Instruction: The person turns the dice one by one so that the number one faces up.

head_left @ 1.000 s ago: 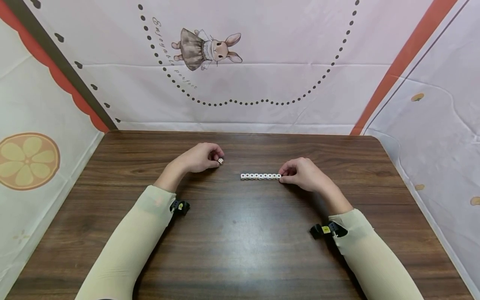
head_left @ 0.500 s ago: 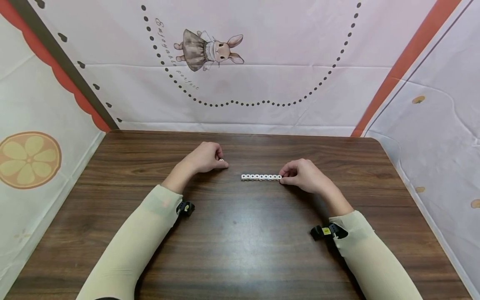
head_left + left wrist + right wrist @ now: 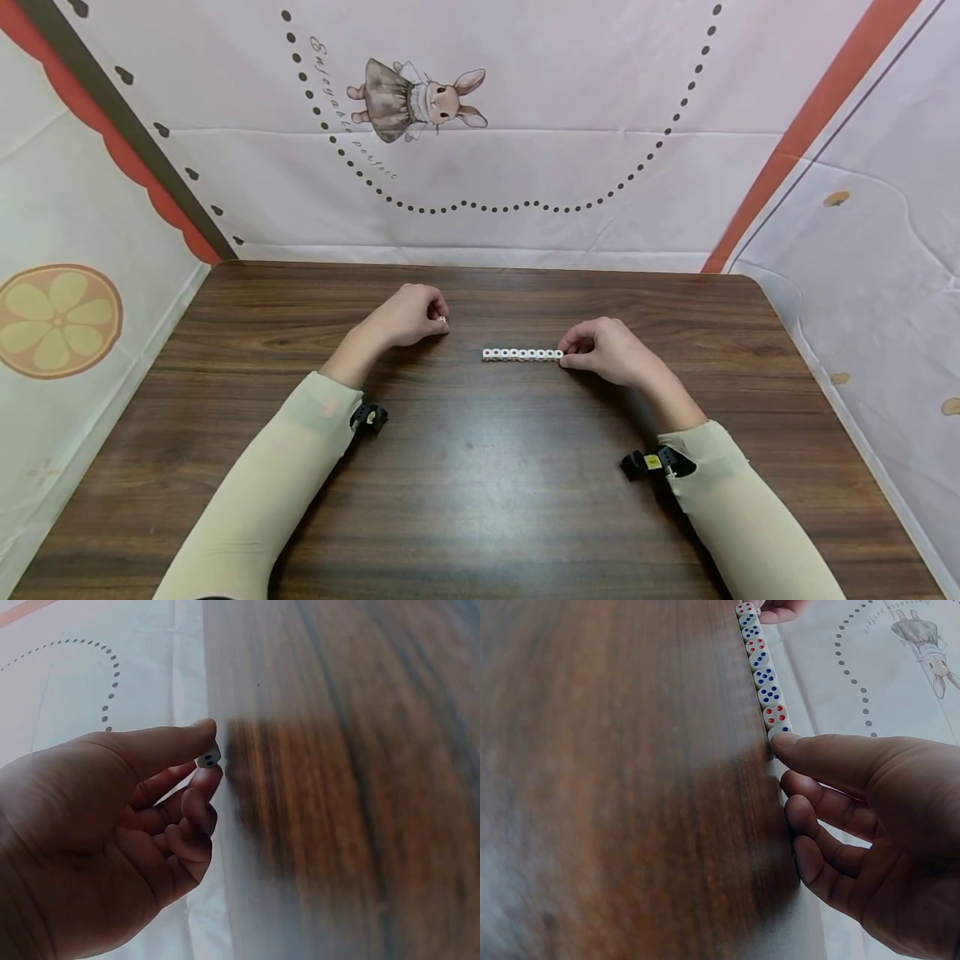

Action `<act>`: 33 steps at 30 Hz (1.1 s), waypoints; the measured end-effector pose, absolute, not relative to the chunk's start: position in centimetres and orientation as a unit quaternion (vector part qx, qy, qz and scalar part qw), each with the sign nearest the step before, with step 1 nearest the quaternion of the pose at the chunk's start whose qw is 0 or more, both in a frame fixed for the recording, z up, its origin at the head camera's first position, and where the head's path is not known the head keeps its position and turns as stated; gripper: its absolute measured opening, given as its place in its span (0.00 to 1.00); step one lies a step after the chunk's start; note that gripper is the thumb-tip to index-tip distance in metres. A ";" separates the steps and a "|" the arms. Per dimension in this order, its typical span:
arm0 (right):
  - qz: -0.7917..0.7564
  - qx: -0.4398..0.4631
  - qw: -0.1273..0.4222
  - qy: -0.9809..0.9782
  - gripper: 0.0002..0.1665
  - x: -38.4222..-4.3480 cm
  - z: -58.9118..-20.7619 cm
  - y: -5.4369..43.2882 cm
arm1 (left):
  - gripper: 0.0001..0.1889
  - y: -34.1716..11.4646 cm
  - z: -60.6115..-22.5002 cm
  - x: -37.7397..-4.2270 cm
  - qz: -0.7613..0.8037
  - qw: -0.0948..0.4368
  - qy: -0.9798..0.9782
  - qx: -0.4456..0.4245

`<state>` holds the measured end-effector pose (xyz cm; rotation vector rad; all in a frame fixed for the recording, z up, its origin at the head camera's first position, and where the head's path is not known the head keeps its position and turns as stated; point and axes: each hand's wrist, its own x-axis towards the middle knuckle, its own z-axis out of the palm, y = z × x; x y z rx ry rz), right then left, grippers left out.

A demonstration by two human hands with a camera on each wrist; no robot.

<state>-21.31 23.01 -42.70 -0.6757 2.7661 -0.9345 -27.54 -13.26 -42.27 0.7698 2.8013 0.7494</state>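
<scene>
My left hand (image 3: 408, 317) pinches a single small white die (image 3: 209, 757) between thumb and fingertip, left of a row of dice. Two dark pips show on that die in the left wrist view. The row of dice (image 3: 521, 355) stands straight on the table, several white cubes set side by side. In the right wrist view their faces carry red and blue pips. At the row's right end, my right hand (image 3: 603, 350) pinches the end die (image 3: 780, 732), its thumb covering part of the near face. The other fingers of that hand are loosely curled near the tabletop.
The brown wood-grain table (image 3: 480, 500) has rounded back corners. A pale printed cloth (image 3: 562, 100) hangs behind it, with more cloth at both sides. A black wrist camera (image 3: 369, 417) sits on the left sleeve, another black camera (image 3: 637, 465) on the right.
My left hand has shifted slightly right overall, and its thumb has moved over the die, which now shows less from above. My right hand and the row stay in place.
</scene>
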 end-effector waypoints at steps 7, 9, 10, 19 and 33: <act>-0.314 -0.223 0.072 0.920 0.05 -21.3 -42.8 23.0 | 0.06 -13.6 -42.4 -27.7 0.265 0.066 0.927 0.257; -0.315 -0.222 0.073 0.920 0.05 -21.3 -42.8 23.0 | 0.06 -13.7 -42.4 -27.7 0.270 0.066 0.926 0.254; -0.315 -0.221 0.074 0.920 0.05 -21.3 -42.8 23.0 | 0.06 -13.7 -42.4 -27.7 0.272 0.066 0.926 0.253; -0.310 -0.221 0.073 0.922 0.04 -21.3 -42.7 23.0 | 0.05 -13.9 -42.3 -27.5 0.273 0.074 0.928 0.244; -0.315 -0.219 0.076 0.921 0.05 -21.3 -42.5 23.0 | 0.05 -14.1 -42.5 -27.6 0.264 0.077 0.929 0.248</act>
